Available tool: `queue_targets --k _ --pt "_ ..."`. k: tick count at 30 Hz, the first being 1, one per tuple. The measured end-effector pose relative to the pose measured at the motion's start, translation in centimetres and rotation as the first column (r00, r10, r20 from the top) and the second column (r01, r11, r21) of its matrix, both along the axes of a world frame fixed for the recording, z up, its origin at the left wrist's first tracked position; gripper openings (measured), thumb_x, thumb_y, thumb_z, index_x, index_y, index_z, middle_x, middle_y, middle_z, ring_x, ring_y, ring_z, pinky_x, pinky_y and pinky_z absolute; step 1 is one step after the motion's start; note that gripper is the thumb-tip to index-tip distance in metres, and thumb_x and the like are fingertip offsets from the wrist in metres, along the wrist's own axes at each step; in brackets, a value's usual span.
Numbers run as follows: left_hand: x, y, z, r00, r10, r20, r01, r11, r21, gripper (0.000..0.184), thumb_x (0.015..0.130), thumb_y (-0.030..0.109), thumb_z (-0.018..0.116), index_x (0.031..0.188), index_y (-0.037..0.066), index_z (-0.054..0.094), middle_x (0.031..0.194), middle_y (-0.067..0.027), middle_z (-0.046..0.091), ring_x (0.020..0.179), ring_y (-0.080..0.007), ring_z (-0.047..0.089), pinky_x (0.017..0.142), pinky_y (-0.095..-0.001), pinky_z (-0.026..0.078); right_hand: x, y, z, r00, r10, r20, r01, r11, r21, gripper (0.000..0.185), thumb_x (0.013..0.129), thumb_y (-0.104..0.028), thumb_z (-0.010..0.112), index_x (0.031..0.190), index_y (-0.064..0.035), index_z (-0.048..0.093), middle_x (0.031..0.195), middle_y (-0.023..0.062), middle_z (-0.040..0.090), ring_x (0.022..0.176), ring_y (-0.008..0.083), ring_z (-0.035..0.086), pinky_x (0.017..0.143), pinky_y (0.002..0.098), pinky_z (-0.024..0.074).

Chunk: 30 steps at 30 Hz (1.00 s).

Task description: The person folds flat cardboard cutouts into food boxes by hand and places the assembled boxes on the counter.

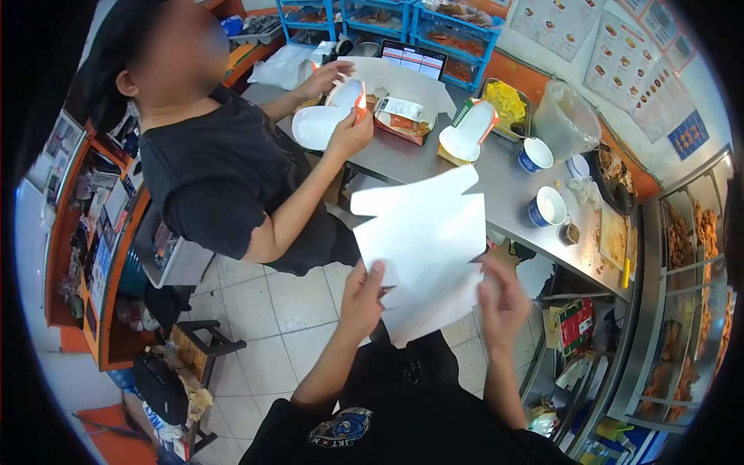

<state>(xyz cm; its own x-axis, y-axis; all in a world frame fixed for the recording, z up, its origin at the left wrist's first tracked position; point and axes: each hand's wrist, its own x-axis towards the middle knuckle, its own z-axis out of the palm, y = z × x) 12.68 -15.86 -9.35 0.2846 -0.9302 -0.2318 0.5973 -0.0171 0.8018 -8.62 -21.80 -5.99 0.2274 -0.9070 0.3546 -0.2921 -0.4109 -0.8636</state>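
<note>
A flat white cardboard sheet (pixel 422 248) with notched edges is held up in front of my body, over the tiled floor. My left hand (pixel 363 298) grips its left edge, thumb on the white face. At the right edge is my right hand (pixel 500 298), its fingers apart and curved beside the card; whether they touch it is hard to tell. Across the counter's near side, a co-worker (pixel 225 163) in a dark top holds a partly folded white and orange box (pixel 345 116). An open white box (pixel 463 139) stands on the metal counter (pixel 387 163).
Two blue-and-white tubs (pixel 547 208) (pixel 535 155), a tray of yellow food (pixel 508 105), a clear bag (pixel 567 116) and a board with a yellow-handled knife (pixel 625 271) lie on the counter. Blue racks (pixel 453 43) stand behind. A stool (pixel 198 349) is at lower left.
</note>
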Motion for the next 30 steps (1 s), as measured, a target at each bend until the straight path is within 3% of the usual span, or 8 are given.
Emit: queue_targets --k 1,4,7,8,12,16,23,30 --pt "0.5 0.0 1.3 0.997 0.004 -0.076 -0.006 1.0 -0.028 0.036 0.1 0.024 0.047 0.127 0.001 0.046 0.113 -0.0083 0.06 0.1 -0.0192 0.063 0.084 -0.0334 0.053 -1.1 -0.5 1.4 0.97 -0.146 -0.196 0.105 0.973 -0.208 0.046 0.085 -0.013 0.066 0.126 0.005 0.053 0.12 0.0155 0.061 0.111 0.0209 0.057 0.095 0.0325 0.0433" --pt "1.6 0.2 3.5 0.991 -0.124 -0.046 0.123 0.992 -0.026 0.036 0.1 0.022 0.047 0.128 0.001 0.046 0.115 -0.0091 0.059 0.1 -0.0181 0.063 0.083 -0.0332 0.055 -2.0 -1.4 4.0 0.995 -0.101 0.019 0.101 0.993 -0.058 0.057 0.083 -0.012 0.068 0.133 0.004 0.047 0.122 0.0142 0.059 0.11 0.0194 0.056 0.095 0.0309 0.042" --pt "1.2 0.4 4.0 0.972 -0.234 0.034 0.235 0.971 -0.042 0.037 0.099 0.021 0.048 0.129 0.0 0.045 0.115 -0.0094 0.059 0.101 -0.0172 0.062 0.082 -0.0327 0.055 -3.3 -2.7 4.2 0.904 0.096 0.417 -0.265 0.891 0.368 0.065 0.083 -0.013 0.069 0.139 0.0025 0.04 0.125 0.0136 0.057 0.108 0.0174 0.056 0.094 0.0292 0.0415" --pt "0.9 0.3 4.0 0.962 -0.265 0.062 0.268 0.962 -0.043 0.037 0.099 0.021 0.048 0.13 0.0 0.045 0.115 -0.0094 0.06 0.102 -0.017 0.062 0.082 -0.0326 0.055 -2.4 -2.4 5.2 0.88 0.075 0.468 -0.254 0.908 0.332 0.052 0.085 -0.012 0.068 0.13 0.0038 0.05 0.117 0.0133 0.06 0.102 0.0138 0.057 0.09 0.0266 0.0432" --pt "-0.2 0.0 3.3 0.938 -0.313 0.15 0.327 0.942 -0.081 0.037 0.099 0.02 0.047 0.129 -0.001 0.046 0.115 -0.0094 0.06 0.102 -0.0168 0.062 0.083 -0.0327 0.054 -2.5 -2.5 5.8 0.932 -0.086 0.353 0.043 0.991 0.128 0.021 0.087 -0.006 0.067 0.103 0.0069 0.063 0.089 0.0091 0.068 0.078 0.0087 0.062 0.071 0.0199 0.0476" --pt "-1.3 0.0 3.3 0.904 -0.327 0.276 0.368 0.923 -0.114 0.035 0.101 0.022 0.045 0.128 -0.001 0.049 0.112 -0.0071 0.06 0.098 -0.0129 0.06 0.08 -0.029 0.054 -2.0 -2.3 6.5 0.865 -0.185 0.467 0.18 0.982 0.057 0.016 0.086 -0.008 0.07 0.094 0.0053 0.065 0.08 0.006 0.068 0.066 0.0055 0.06 0.058 0.017 0.0448" --pt "-3.7 1.9 3.7 0.903 -0.404 0.143 0.415 0.908 -0.056 0.036 0.101 0.024 0.046 0.126 0.0 0.051 0.109 -0.0057 0.06 0.097 -0.011 0.06 0.078 -0.0267 0.054 -5.2 0.1 6.4 0.828 -0.146 0.541 0.071 0.985 0.158 0.021 0.09 -0.017 0.067 0.092 0.0037 0.066 0.074 0.0008 0.064 0.06 0.0024 0.053 0.054 0.0176 0.0399" --pt "-5.9 3.5 4.6 0.886 -0.451 0.102 0.458 0.887 -0.059 0.036 0.1 0.023 0.047 0.127 -0.002 0.05 0.112 -0.0087 0.061 0.099 -0.0147 0.061 0.082 -0.0299 0.053 -7.4 3.6 7.0 0.896 -0.306 0.322 0.282 0.952 0.121 0.019 0.092 -0.013 0.061 0.097 0.0044 0.067 0.072 -0.0012 0.062 0.061 0.0011 0.051 0.054 0.0165 0.038"
